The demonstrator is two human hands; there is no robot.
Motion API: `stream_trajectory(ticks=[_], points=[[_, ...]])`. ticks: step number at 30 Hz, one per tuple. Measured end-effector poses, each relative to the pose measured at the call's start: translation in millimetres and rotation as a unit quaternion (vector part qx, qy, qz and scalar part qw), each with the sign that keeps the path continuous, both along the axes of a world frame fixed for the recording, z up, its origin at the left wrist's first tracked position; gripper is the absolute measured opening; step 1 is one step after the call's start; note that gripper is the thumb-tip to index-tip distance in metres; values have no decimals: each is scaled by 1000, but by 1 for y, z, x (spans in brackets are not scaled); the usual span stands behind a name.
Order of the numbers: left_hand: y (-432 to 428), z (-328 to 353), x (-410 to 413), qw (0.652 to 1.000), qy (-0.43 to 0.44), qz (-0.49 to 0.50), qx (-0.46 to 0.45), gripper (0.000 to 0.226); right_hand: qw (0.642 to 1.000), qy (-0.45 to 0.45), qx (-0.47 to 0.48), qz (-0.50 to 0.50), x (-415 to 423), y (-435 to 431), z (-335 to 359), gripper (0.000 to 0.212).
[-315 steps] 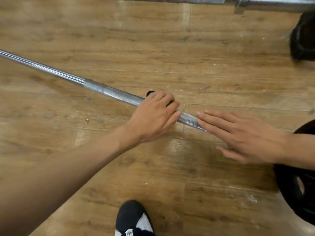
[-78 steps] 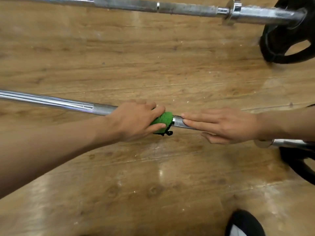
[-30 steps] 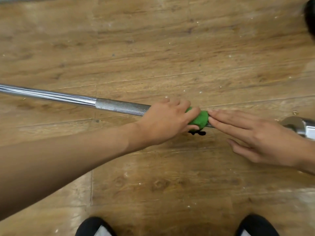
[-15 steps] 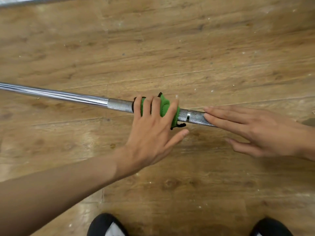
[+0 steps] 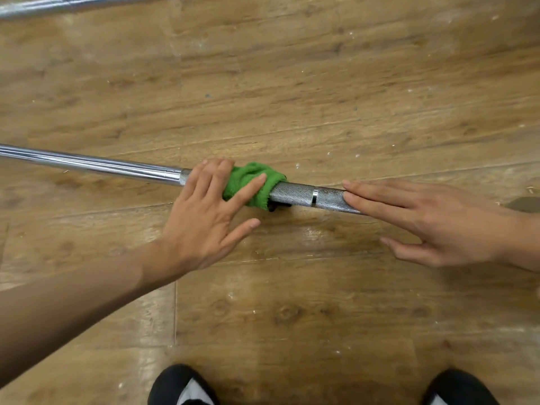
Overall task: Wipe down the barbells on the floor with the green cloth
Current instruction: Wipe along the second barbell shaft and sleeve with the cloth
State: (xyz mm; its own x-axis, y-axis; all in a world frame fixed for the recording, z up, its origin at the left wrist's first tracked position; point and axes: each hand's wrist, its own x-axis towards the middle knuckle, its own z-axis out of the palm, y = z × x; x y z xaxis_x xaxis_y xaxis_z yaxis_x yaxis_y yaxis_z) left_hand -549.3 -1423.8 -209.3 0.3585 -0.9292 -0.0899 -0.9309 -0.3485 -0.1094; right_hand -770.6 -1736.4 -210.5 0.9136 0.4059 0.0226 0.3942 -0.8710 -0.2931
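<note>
Now left hand (image 5: 201, 223) fingers (image 5: 245, 190), spread, press green cloth (image 5: 251, 176) on barbell (image 5: 298, 195); right hand (image 5: 447, 226) fingers (image 5: 380, 197) lie flat.

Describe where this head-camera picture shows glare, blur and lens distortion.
Head view: bright glare streaks run along the smooth chrome of the near barbell; a pale sheen lies on the wooden floor at bottom middle; the far barbell at the top edge is soft and smeared; the knurling beside the green cloth is sharp; the plank lines curve, a wide-angle effect.
</note>
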Motion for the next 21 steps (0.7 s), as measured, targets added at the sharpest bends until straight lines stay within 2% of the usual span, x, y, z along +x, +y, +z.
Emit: stream_trajectory(ticks=[3, 7, 11, 16, 21], points=[[-23, 1, -21, 999, 12, 52, -10, 87, 1000, -4, -5, 0, 2, 0, 1, 78], [-64, 0, -54, 998, 24, -48, -20, 98, 1000, -1, -5, -2, 3, -1, 0, 79], [-65, 1, -48, 993, 30, -83, -82, 87, 1000, 1, 3, 1, 3, -3, -1, 81], [-62, 14, -32, 987, -9, -82, -139, 73, 1000, 6, 5, 0, 2, -2, 0, 81], [-61, 45, -29, 968, 48, -32, -245, 46, 1000, 4, -4, -6, 0, 2, 2, 80]])
